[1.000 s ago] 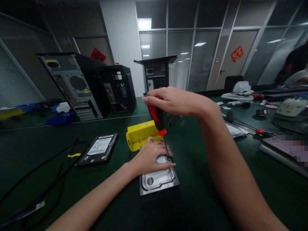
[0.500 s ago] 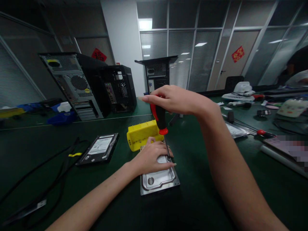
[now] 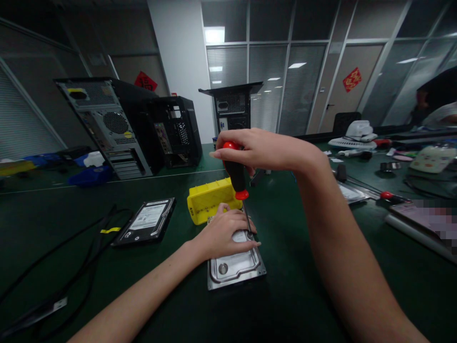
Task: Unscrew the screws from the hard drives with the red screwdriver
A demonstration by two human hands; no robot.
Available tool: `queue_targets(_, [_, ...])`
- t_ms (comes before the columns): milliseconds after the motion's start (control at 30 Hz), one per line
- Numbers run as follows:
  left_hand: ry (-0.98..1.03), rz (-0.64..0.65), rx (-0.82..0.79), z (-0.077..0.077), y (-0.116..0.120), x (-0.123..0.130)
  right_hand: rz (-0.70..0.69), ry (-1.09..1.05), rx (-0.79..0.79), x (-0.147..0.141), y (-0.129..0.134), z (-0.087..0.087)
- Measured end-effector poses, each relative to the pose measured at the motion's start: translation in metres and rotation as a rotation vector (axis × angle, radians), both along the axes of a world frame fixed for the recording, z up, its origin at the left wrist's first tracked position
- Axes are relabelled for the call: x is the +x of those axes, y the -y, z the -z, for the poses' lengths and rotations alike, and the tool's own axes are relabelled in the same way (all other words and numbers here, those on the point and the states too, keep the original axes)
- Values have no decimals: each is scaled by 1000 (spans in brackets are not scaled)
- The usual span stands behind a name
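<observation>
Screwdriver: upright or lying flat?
Upright, with a slight lean: the right hand holds the screwdriver by its handle, and its shaft slants down to the hard drive, beside the left hand.

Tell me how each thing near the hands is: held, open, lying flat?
Left hand: on the silver hard drive
Right hand: gripping the screwdriver
Screwdriver: held, slightly tilted, tip down
Silver hard drive: lying flat
Yellow bin: open, small bits inside
Other hard drive: lying flat
</observation>
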State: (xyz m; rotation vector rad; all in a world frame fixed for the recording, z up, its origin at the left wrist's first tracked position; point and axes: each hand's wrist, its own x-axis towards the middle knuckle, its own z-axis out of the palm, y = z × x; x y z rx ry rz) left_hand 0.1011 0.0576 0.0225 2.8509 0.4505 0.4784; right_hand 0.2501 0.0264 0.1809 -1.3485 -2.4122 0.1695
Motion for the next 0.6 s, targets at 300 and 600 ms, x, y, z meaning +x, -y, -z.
queue_targets(300, [10, 3, -4, 0, 1, 0, 103, -48, -72, 1, 1, -1])
queue_targets(600, [4, 2, -4, 0, 1, -1, 73, -19, -70, 6, 2, -3])
